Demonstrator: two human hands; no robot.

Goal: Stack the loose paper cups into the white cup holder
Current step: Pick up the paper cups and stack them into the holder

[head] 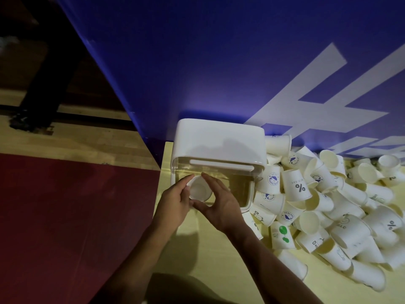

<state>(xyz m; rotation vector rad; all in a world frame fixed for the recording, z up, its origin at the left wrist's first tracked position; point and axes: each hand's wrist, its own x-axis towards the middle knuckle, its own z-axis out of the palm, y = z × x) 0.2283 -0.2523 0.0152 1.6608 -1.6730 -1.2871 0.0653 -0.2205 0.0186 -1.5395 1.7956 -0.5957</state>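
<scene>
- Leaning behind everything, the blue board (197, 62) fills the upper frame; a nudged holder could only slide sideways along it, toward the table edge.
- The table (219, 260) ends just left of the holder, so I judge a dropped cup may roll off onto the red floor (76, 216).
- The pile of cups (328, 205) at the right lies loose against the holder; a careless sweep of an arm would probably scatter it.
- The cup holder (219, 139), at centre frame, looks light; pressing down hard could shift it.
- The left hand (173, 205) and right hand (223, 207) both clamp one cup between fingers and thumbs; squeezing may crush its rim.
- The cup (198, 190), mouth up at the left of the holder's clear front, could go in tilted and jam later cups.
</scene>
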